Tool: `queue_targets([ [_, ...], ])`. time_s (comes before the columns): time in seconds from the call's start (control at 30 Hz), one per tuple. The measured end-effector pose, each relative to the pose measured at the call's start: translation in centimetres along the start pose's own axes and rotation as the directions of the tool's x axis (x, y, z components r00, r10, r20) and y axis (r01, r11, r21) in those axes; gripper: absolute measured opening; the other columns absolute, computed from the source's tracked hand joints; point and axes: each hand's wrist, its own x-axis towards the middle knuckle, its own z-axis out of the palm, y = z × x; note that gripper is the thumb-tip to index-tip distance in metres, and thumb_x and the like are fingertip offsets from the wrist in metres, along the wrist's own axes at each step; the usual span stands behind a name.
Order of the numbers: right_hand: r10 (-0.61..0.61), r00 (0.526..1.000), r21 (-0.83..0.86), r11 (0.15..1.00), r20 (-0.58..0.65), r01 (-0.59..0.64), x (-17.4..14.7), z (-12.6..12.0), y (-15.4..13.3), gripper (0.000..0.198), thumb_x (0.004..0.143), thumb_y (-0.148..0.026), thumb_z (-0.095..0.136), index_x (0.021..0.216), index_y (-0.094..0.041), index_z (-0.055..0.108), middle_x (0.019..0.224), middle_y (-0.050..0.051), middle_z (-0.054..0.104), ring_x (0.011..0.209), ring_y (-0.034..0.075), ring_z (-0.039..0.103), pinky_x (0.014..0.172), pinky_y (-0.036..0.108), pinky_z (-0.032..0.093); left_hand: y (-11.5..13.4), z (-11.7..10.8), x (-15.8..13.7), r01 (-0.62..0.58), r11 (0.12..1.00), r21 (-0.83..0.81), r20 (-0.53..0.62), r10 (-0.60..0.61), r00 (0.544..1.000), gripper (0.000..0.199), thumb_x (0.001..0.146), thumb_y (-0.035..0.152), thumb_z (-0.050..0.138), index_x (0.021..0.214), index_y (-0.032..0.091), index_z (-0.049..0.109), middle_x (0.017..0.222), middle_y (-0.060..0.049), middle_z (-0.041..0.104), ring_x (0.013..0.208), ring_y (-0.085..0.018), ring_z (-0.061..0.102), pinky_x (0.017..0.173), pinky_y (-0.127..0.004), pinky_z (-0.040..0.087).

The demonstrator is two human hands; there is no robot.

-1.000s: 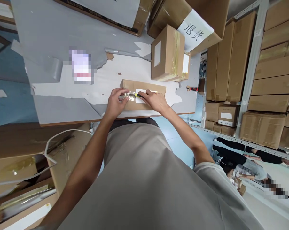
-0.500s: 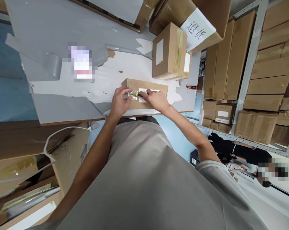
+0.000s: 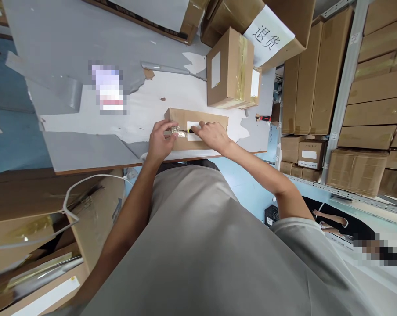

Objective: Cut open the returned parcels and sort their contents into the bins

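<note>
Head view: cutting the tape on a flat carton at frame centre.

Left hand (image 3: 160, 142) pinches crumpled tape (image 3: 178, 131); right hand (image 3: 211, 135) grips a cutter (image 3: 192, 130) over the carton (image 3: 214, 119) (near the surface's (image 3: 86, 149) edge). Next, judged: a shallow, steady stroke along the seam.

Open tabletop (image 3: 86, 145) lies left of the hands; taped box (image 3: 229, 70) blocks beyond.

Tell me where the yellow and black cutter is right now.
In the head view the cutter lies in the right hand, its tip on the flat carton at the table's near edge, beside the left hand.
</note>
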Motion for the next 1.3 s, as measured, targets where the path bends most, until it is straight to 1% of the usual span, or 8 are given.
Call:
queue_targets([
  [0.17, 0.13, 0.99, -0.006, 0.991, 0.059, -0.13, -3.2, 2.8, 5.0, 0.05, 0.117, -0.003, 0.037, 0.15, -0.009, 0.073, 0.139, 0.029, 0.078, 0.124, 0.035, 0.079, 0.091, 0.04, 0.049, 0.9, 0.0, -0.1, 0.042, 0.999, 0.025, -0.038, -0.041, 0.998, 0.046, 0.098, 0.053, 0.078, 0.135, 0.026, 0.081, 0.159, -0.014, 0.068, 0.124, -0.029, 0.075, 0.105, -0.044, 0.072],
  [0.3, 0.202, 0.975, -0.01, 0.979, 0.091, -0.202, -5.4, 5.4, 9.2, 0.05, 0.116, -0.003, 0.039, 0.152, -0.011, 0.074, 0.138, 0.029, 0.079, 0.124, 0.036, 0.08, 0.089, 0.039, 0.047, 1.4, 0.3, -0.3, 0.064, 0.996, 0.064, -0.085, -0.058, 0.995, 0.041, 0.099, 0.044, 0.078, 0.135, 0.027, 0.081, 0.159, -0.013, 0.069, 0.126, -0.029, 0.076, 0.107, -0.046, 0.071],
  [0.53, 0.13, 0.991, 0.061, 0.99, 0.024, -0.131, -6.0, 7.5, 11.9, 0.048, 0.117, -0.004, 0.04, 0.15, -0.012, 0.076, 0.137, 0.027, 0.081, 0.127, 0.035, 0.079, 0.091, 0.04, 0.047, 1.5, 0.9, -0.2, 0.142, 0.988, 0.056, -0.202, -0.128, 0.971, 0.039, 0.094, 0.034, 0.082, 0.13, 0.021, 0.082, 0.151, -0.012, 0.072, 0.122, -0.029, 0.075, 0.104, -0.05, 0.071],
  [0.73, 0.065, 0.998, 0.138, 0.989, -0.014, -0.062, -5.7, 8.6, 13.8, 0.048, 0.118, -0.004, 0.042, 0.15, -0.016, 0.076, 0.135, 0.025, 0.082, 0.126, 0.033, 0.079, 0.091, 0.038, 0.046, 2.3, 1.8, -0.2, 0.22, 0.97, 0.102, -0.322, -0.177, 0.93, 0.043, 0.088, 0.028, 0.079, 0.13, 0.02, 0.082, 0.149, -0.012, 0.072, 0.125, -0.031, 0.077, 0.113, -0.056, 0.068],
  [1.07, -0.017, 0.994, 0.271, 0.962, -0.107, 0.045, -3.6, 13.8, 17.1, 0.05, 0.121, -0.012, 0.041, 0.157, -0.024, 0.073, 0.136, 0.019, 0.083, 0.122, 0.033, 0.079, 0.088, 0.039, 0.049, 2.8, 2.1, -0.1, 0.323, 0.914, 0.245, -0.392, -0.211, 0.895, 0.038, 0.091, 0.025, 0.071, 0.128, 0.019, 0.074, 0.15, -0.014, 0.074, 0.125, -0.032, 0.077, 0.114, -0.057, 0.067],
  [1.13, -0.025, 0.991, 0.29, 0.955, -0.129, 0.062, -3.2, 14.9, 17.3, 0.05, 0.123, -0.017, 0.038, 0.16, -0.026, 0.071, 0.139, 0.018, 0.082, 0.123, 0.032, 0.078, 0.085, 0.037, 0.048, 3.4, 2.6, -0.1, 0.323, 0.891, 0.32, -0.414, -0.175, 0.893, 0.036, 0.093, 0.021, 0.068, 0.128, 0.017, 0.072, 0.147, -0.017, 0.074, 0.125, -0.033, 0.076, 0.118, -0.059, 0.065],
  [1.23, -0.027, 0.986, 0.322, 0.943, -0.163, 0.079, -3.0, 16.3, 17.4, 0.047, 0.127, -0.025, 0.036, 0.163, -0.028, 0.067, 0.142, 0.017, 0.081, 0.125, 0.032, 0.075, 0.084, 0.036, 0.047, 5.4, 4.9, -0.3, 0.221, 0.822, 0.524, -0.443, 0.041, 0.896, 0.035, 0.091, 0.017, 0.069, 0.126, 0.016, 0.072, 0.154, -0.022, 0.067, 0.15, -0.039, 0.064, 0.134, -0.066, 0.049],
  [1.3, -0.018, 0.985, 0.345, 0.935, -0.174, 0.078, -3.4, 17.0, 17.2, 0.048, 0.128, -0.028, 0.033, 0.165, -0.027, 0.064, 0.144, 0.018, 0.079, 0.126, 0.031, 0.073, 0.084, 0.035, 0.048, 7.0, 7.5, -0.2, 0.079, 0.774, 0.629, -0.344, 0.185, 0.921, 0.033, 0.092, 0.021, 0.071, 0.126, 0.019, 0.073, 0.162, -0.02, 0.061, 0.165, -0.041, 0.051, 0.142, -0.069, 0.037],
])
